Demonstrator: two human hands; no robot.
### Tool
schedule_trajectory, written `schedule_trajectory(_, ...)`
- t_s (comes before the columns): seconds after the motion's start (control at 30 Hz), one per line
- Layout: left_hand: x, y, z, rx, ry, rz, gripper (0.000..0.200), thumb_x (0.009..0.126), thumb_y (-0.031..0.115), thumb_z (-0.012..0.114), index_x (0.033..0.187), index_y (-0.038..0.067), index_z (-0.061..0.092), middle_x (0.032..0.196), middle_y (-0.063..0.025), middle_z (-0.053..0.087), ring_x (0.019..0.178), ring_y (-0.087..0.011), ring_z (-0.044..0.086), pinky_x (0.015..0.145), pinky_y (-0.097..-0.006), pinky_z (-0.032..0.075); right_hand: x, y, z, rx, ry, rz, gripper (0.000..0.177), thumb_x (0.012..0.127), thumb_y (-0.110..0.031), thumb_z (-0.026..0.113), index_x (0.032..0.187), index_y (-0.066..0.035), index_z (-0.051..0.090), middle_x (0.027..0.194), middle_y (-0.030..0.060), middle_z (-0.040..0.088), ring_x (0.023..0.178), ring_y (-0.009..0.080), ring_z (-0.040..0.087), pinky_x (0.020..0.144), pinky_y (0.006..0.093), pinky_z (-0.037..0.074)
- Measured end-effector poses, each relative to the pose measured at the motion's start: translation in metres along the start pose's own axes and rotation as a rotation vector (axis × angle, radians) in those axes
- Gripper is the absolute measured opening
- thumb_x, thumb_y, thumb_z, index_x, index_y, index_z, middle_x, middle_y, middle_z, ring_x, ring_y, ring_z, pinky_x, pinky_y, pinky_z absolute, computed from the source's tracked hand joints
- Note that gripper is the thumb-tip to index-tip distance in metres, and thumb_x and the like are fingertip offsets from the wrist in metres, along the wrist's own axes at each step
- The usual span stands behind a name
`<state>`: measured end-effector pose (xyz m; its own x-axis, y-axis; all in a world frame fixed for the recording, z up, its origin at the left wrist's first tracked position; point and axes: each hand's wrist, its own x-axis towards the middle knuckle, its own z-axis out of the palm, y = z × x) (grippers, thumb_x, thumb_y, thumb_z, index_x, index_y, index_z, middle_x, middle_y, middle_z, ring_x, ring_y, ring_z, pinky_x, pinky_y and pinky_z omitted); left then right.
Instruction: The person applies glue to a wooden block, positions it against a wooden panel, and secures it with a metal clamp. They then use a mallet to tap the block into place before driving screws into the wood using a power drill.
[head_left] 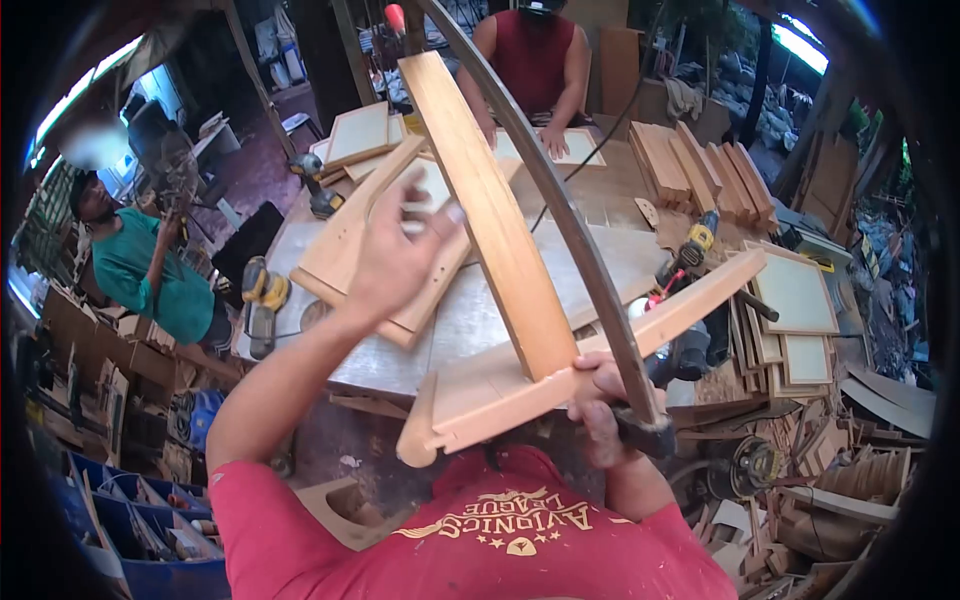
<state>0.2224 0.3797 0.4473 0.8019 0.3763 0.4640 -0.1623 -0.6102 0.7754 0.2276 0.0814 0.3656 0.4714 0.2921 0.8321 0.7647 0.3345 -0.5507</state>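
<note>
A T-shaped wooden assembly stands in front of me: an upright board (pixel 490 225) meets a long cross rail (pixel 690 308) near my chest. My right hand (pixel 603 400) grips that rail beside the joint, with the thumb on top. A long dark metal bar (pixel 565 195), which looks like a bar clamp, runs alongside the board and crosses the rail next to my right hand. Its dark lower end (pixel 645 432) lies by that hand. My left hand (pixel 400 250), slightly blurred, is raised left of the board with fingers spread, holding nothing.
Wooden panels (pixel 345 240) lie on the worktable (pixel 460 320). Cordless drills stand at its left (pixel 318 190) and right (pixel 700 240). Stacked boards (pixel 690 165) and framed panels (pixel 790 290) are at right. A person (pixel 530 65) works across the table; another person (pixel 150 260) stands at left.
</note>
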Motion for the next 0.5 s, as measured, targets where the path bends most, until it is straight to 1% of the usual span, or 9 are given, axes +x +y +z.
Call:
schedule_trajectory(0.03,0.033,-0.029,-0.014,-0.004,0.106,0.058,0.060,0.097,0.029,0.069,0.143,-0.005,0.050,0.123,-0.0134,0.060,0.110,-0.0199,0.062,0.091,-0.0320,0.053,-0.003,-0.002,0.004,0.026,0.050,0.027,0.029,0.092,-0.007,0.067,0.118,0.002,0.061,0.075,0.0114,0.068,0.062,0.0202,0.066,0.085,0.0458,0.058)
schedule_trajectory(0.07,0.059,-0.016,-0.030,-0.197,0.131,-0.008,0.063,0.100,0.037,0.063,0.144,-0.005,0.048,0.123,-0.0163,0.060,0.114,-0.0225,0.060,0.093,-0.0359,0.053,-0.007,-0.004,0.008,0.052,0.100,0.053,0.029,0.093,-0.007,0.066,0.119,0.001,0.060,0.064,0.0082,0.066,0.057,0.0179,0.065,0.084,0.0456,0.059)
schedule_trajectory(0.1,0.095,-0.028,-0.044,-0.312,0.168,-0.042,0.069,0.101,0.046,0.057,0.145,-0.006,0.047,0.128,-0.0202,0.060,0.121,-0.0269,0.058,0.099,-0.0400,0.051,-0.013,-0.006,0.010,0.032,0.132,0.063,0.027,0.094,-0.010,0.064,0.118,0.001,0.059,0.062,0.0070,0.064,0.057,0.0173,0.065,0.083,0.0457,0.059)
schedule_trajectory(0.17,0.151,-0.022,-0.060,-0.484,0.237,-0.130,0.075,0.101,0.052,0.054,0.144,-0.009,0.046,0.135,-0.0239,0.058,0.130,-0.0345,0.054,0.107,-0.0445,0.045,-0.016,-0.004,0.013,-0.010,0.185,0.031,0.024,0.096,-0.014,0.061,0.116,-0.001,0.059,0.059,0.0052,0.062,0.057,0.0166,0.065,0.082,0.0458,0.060)
schedule_trajectory(0.23,0.208,-0.045,-0.066,-0.673,0.172,-0.202,0.081,0.101,0.053,0.052,0.149,-0.011,0.035,0.133,-0.0284,0.057,0.133,-0.0384,0.051,0.109,-0.0477,0.045,-0.018,-0.006,0.014,-0.054,0.194,-0.010,0.025,0.098,-0.016,0.059,0.120,-0.004,0.058,0.062,0.0045,0.062,0.058,0.0165,0.065,0.083,0.0463,0.060)
schedule_trajectory(0.33,0.268,-0.048,-0.055,-1.133,0.073,-0.340,0.090,0.096,0.059,0.058,0.152,-0.007,0.034,0.138,-0.0230,0.055,0.131,-0.0365,0.053,0.107,-0.0439,0.045,-0.027,-0.012,0.018,-0.003,0.273,0.064,0.032,0.096,-0.020,0.064,0.125,-0.007,0.059,0.069,0.0128,0.063,0.057,0.0155,0.059,0.068,0.0395,0.057)
schedule_trajectory(0.37,0.298,-0.055,-0.054,-1.132,-0.075,-0.210,0.092,0.096,0.058,0.056,0.153,-0.008,0.028,0.143,-0.0250,0.049,0.132,-0.0392,0.051,0.109,-0.0464,0.043,-0.028,-0.014,0.019,-0.005,0.283,0.069,0.033,0.096,-0.021,0.066,0.126,-0.008,0.059,0.069,0.0142,0.062,0.056,0.0153,0.057,0.063,0.0368,0.056)
schedule_trajectory(0.47,0.383,-0.099,-0.045,-1.139,-0.481,0.178,0.100,0.097,0.056,0.053,0.157,-0.009,0.007,0.158,-0.0310,0.030,0.135,-0.0471,0.047,0.116,-0.0537,0.038,-0.028,-0.024,0.014,0.075,0.227,0.144,0.034,0.095,-0.020,0.067,0.126,-0.008,0.060,0.067,0.0108,0.061,0.055,0.0196,0.057,0.079,0.0452,0.055)
schedule_trajectory(0.5,0.392,-0.104,-0.038,-1.252,-0.389,0.182,0.073,0.095,0.047,0.057,0.135,-0.007,0.029,0.130,-0.0238,0.044,0.107,-0.0381,0.052,0.095,-0.0455,0.043,-0.029,-0.024,0.010,0.102,0.227,0.151,0.037,0.094,-0.021,0.068,0.127,-0.009,0.059,0.077,0.0151,0.064,0.054,0.0199,0.056,0.082,0.0469,0.054)
